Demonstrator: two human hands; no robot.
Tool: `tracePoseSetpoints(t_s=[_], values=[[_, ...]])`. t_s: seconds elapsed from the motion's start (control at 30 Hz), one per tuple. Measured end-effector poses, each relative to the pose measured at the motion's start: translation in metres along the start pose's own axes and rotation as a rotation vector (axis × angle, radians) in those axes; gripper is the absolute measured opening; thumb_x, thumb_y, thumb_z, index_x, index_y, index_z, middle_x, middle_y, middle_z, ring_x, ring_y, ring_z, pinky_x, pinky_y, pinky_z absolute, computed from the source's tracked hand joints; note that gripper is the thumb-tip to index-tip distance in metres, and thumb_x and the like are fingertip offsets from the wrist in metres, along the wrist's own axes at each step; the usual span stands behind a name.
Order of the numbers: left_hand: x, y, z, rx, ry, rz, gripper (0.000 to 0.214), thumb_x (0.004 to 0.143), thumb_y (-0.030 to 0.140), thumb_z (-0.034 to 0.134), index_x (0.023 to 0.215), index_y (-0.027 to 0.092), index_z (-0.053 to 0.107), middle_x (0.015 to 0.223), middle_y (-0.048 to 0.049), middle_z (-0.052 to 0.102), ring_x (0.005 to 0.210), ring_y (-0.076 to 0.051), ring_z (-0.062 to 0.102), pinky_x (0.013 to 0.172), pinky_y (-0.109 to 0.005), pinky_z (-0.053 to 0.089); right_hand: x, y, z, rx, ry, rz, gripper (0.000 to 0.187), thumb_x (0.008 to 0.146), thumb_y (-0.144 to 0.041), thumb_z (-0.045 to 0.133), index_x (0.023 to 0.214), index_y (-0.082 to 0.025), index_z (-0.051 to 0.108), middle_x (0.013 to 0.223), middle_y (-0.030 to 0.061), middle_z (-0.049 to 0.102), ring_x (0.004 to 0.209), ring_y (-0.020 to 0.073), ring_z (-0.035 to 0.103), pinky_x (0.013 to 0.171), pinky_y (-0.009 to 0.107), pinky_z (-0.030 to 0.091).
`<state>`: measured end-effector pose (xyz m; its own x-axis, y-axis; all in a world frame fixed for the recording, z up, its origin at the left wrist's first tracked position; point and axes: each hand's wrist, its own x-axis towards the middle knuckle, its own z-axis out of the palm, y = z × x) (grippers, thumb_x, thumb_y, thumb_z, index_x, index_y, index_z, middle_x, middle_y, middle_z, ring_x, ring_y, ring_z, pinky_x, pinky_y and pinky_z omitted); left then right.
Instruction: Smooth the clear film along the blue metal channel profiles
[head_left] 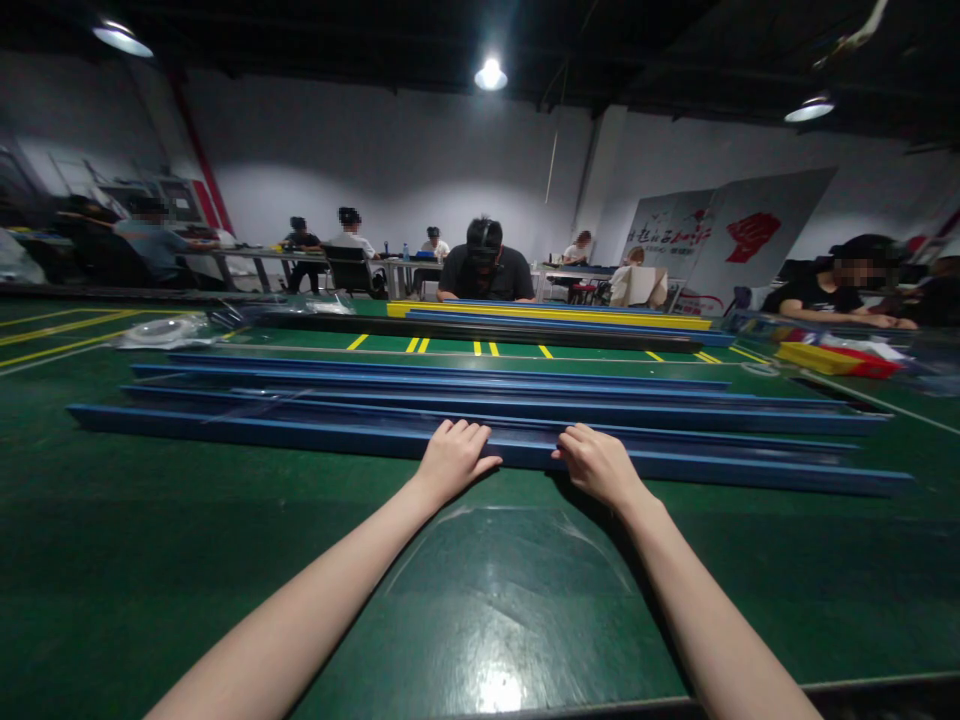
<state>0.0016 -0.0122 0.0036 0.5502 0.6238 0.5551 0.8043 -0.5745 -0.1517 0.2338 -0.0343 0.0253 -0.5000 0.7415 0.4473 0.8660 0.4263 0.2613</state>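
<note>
A long blue channel-shaped rail lies crosswise on the green table, nearest to me. My left hand is closed over its near wall, with the fingers over the top edge and the thumb stretched out along the front. A short way to the right, my right hand grips the same wall with curled fingers; its thumb is mostly hidden. Just behind lie several more blue rails, roughly parallel and close together. Clear film rests across the left part of the rails.
Farther back lie a black rail and a yellow rail. Clear plastic wrapping is at the left, and a yellow tray stands at the right. A person sits across the green table; other people work around the room.
</note>
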Motion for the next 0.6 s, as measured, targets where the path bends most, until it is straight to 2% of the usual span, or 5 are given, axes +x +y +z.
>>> tracePoseSetpoints(t_s=[0.27,0.4,0.6], values=[[0.001,0.001,0.001,-0.005,0.014,-0.018,0.037,0.081,0.05,0.043,0.092,0.016,0.053,0.086,-0.0081,0.06,0.083,-0.022,0.051,0.07,-0.032,0.032,-0.012,0.015,-0.001,0.062,-0.005,0.104,0.024,0.083,-0.026,0.038,0.064,-0.019,0.052,0.069,0.0035,0.057,0.068,0.0143,0.048,0.057,0.025,0.027],[0.0,0.0,0.004,0.001,0.019,-0.028,0.038,0.08,0.051,0.043,0.092,0.016,0.053,0.087,-0.0082,0.06,0.084,-0.022,0.051,0.07,-0.032,0.032,-0.012,0.012,0.001,0.091,-0.022,0.136,0.023,0.084,-0.029,0.039,0.066,-0.02,0.051,0.07,0.0034,0.058,0.072,0.016,0.048,0.061,0.025,0.03],[0.001,0.0,0.004,0.023,0.006,-0.041,0.04,0.079,0.052,0.044,0.091,0.015,0.053,0.086,-0.0072,0.06,0.082,-0.021,0.052,0.069,-0.032,0.032,-0.006,-0.001,0.008,0.087,-0.015,0.092,0.03,0.086,-0.04,0.035,0.078,-0.018,0.054,0.077,0.0039,0.06,0.077,0.0164,0.049,0.067,0.026,0.031]])
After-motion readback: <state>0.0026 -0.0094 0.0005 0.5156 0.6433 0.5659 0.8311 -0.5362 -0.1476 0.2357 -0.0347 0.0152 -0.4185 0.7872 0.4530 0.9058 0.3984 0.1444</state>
